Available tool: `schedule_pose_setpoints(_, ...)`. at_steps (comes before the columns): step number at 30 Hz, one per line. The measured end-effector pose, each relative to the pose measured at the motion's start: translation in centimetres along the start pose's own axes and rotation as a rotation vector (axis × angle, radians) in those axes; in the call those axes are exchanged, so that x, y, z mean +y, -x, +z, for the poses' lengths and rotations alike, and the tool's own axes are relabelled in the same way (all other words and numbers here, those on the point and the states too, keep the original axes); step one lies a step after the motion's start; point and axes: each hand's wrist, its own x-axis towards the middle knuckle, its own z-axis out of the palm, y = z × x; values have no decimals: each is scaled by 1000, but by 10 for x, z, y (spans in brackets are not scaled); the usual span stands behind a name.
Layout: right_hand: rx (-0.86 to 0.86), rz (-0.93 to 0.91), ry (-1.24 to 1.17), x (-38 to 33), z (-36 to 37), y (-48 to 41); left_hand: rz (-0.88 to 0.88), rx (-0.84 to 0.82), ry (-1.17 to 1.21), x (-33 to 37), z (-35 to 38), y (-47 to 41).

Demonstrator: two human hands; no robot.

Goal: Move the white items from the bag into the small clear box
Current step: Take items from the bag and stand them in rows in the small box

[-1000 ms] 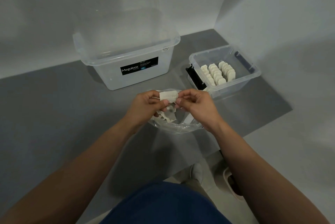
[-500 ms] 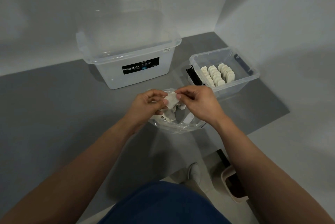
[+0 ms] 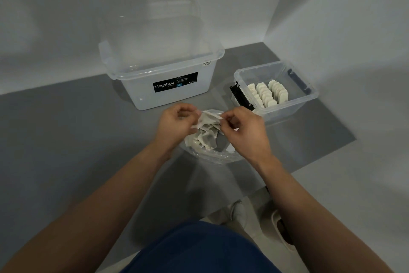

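So there's a white item [image 3: 209, 117], flat and kind of papery, pinched between both hands right above the open mouth of the clear plastic bag [image 3: 212, 155]. The left hand [image 3: 177, 123] has its fingers curled in and grips the item's left edge, and the right hand [image 3: 243, 131] grips the right edge with thumb and fingertips, so it's stretched between the two. More white items [image 3: 205, 140] are heaped loosely inside the bag, which sits on the grey tabletop [image 3: 66, 140] just in front of the person. Off to the right and a bit further back is the small clear box [image 3: 309, 93], lid off, with rows of the same white pieces [image 3: 269, 95] standing on edge, packed neatly toward the near left side; a black clip [image 3: 240, 98] sits on its left end. Behind the bag, toward the wall, there's a bigger clear tub [image 3: 161, 86] with a black "Megabox" label on the front.
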Motion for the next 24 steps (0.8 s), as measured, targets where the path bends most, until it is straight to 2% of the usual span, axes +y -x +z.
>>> schedule_pose_setpoints(2,89,-227,103,3,4,7,-239,-84,168,9,-1,3)
schedule_pose_setpoints(4,114,-378,197,6,7,11,-326,-196,181,13,-4,4)
schedule_pose_setpoints(10,189,-525,276,14,9,20,-248,-227,117,16,-8,3)
schedule_pose_setpoints(16,190,-518,235,20,11,20,-136,-209,42,20,-7,7)
schedule_pose_setpoints(19,130,-334,90,18,10,23,-39,-176,9,22,-6,8)
schedule_pose_setpoints(21,72,-28,-145,15,10,23,-11,-164,13,22,-7,9)
schedule_pose_setpoints(24,-64,449,-674,7,12,22,-27,-156,95,20,-7,9)
